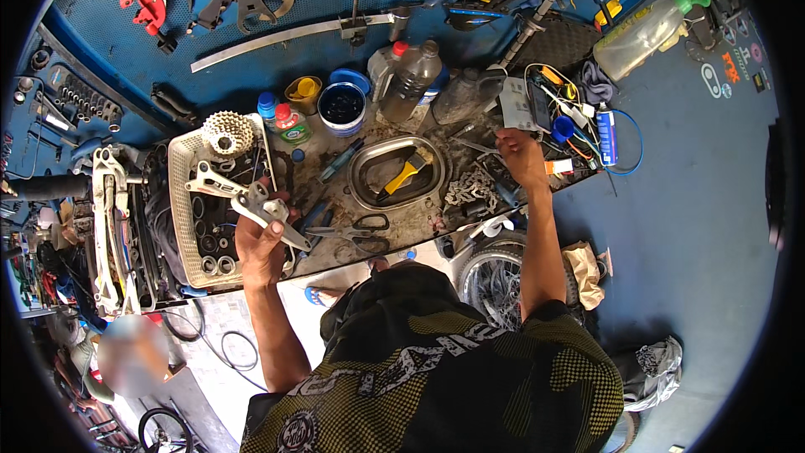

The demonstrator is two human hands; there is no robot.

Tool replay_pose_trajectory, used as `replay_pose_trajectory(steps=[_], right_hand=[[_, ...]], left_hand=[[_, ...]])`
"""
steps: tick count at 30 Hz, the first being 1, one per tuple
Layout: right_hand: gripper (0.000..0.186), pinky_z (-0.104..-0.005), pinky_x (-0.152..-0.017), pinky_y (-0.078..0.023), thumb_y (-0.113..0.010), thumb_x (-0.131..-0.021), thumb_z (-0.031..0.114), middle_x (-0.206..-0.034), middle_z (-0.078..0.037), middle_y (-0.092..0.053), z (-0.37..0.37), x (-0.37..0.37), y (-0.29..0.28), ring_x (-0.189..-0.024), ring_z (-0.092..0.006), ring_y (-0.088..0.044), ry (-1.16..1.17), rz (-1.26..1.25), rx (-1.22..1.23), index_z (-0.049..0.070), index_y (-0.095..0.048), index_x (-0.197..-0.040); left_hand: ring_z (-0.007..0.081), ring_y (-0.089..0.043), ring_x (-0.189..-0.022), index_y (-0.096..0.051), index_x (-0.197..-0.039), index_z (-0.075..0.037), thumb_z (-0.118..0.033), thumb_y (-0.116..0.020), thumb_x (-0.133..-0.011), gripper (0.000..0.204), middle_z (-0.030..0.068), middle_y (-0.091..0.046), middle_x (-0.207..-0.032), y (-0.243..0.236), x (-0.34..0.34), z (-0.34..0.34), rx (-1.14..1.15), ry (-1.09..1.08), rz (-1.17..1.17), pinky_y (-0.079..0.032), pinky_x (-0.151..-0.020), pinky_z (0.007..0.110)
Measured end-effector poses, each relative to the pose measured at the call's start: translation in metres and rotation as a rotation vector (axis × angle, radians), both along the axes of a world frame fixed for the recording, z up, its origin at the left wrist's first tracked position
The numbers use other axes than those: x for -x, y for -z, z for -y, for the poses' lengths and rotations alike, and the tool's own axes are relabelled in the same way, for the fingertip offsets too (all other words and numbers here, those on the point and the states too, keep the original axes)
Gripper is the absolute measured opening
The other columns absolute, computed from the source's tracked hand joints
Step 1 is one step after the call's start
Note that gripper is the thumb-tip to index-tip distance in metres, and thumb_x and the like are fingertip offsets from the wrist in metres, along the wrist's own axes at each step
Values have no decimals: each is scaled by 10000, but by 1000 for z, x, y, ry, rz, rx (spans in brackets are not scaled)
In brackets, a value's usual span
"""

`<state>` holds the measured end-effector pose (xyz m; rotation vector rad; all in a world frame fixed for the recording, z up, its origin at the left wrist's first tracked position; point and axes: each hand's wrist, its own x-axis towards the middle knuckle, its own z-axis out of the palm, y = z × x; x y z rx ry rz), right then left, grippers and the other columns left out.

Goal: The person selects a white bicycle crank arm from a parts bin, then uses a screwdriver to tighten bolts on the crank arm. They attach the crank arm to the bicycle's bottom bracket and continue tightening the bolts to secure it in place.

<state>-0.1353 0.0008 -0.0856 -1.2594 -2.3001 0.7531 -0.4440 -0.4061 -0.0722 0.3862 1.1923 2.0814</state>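
Observation:
My left hand (260, 252) is closed round a white bicycle suspension link (267, 205), with the thumb pressed on its near arm. The link is over the right edge of a cream plastic basket (179, 201). Small rings and bearings lie inside the basket, and a cassette of sprockets (226, 132) sits at its far end. My right hand (523, 158) reaches to the right part of the bench with fingers curled together. Thin metal tools (475, 145) lie beside its fingertips. What it grips, if anything, is hidden.
An oval metal tray (355, 189) holds a yellow-handled brush (406, 173). A bike chain (470, 191) and scissors (356, 233) lie near the front edge. Bottles (411, 84) and a blue-rimmed tub (342, 109) stand behind. A container of pens and cables (558, 96) is at right.

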Motion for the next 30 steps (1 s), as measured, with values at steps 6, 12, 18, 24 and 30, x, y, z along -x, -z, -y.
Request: replay_pose_trajectory(steps=[6, 12, 18, 24, 30], right_hand=[[192, -449, -863, -587, -706, -915, 195, -990, -165, -781, -14, -10, 28, -973, -336, -760, 74, 244, 5, 119, -775, -1078], [237, -490, -923, -579, -730, -879, 295, -1073, -191, -771, -9, -8, 67, -1037, -388, -741, 101, 618, -57, 125, -800, -1028], [242, -504, -911, -584, -754, -873, 309, -1090, -194, -771, -7, 10, 90, -1038, -391, -741, 157, 713, -114, 122, -816, -1013], [194, -456, -812, -601, -760, -862, 310, -1026, -164, -779, -29, -7, 88, -952, -360, -751, 188, 340, 1, 133, -784, -937], [302, -326, -674, -566, -643, -994, 234, -1093, -84, -719, -5, 29, 55, -882, -186, -697, -91, -1071, 1004, 56, -636, -1237]], left_hand=[[258, -674, -1038, -330, -1575, 60, -212, -927, -797, 1019, 165, -638, -1266, -2, -3, 7, -24, -38, 29, -524, -1002, 431], [235, -681, -1029, -319, -1584, 68, -238, -934, -799, 1043, 157, -641, -1263, -1, -5, 9, 15, -27, 11, -528, -992, 410], [239, -687, -1032, -362, -1560, 60, -258, -953, -779, 1030, 163, -642, -1265, -4, -6, 15, 38, -47, 4, -546, -985, 419], [242, -697, -1017, -405, -1530, 42, -260, -954, -776, 980, 156, -656, -1244, -6, -5, 37, 3, -123, 15, -553, -977, 422], [244, -674, -1038, -412, -1516, 42, -231, -943, -788, 941, 160, -675, -1221, -7, -3, 72, -94, -252, 65, -542, -979, 450]])
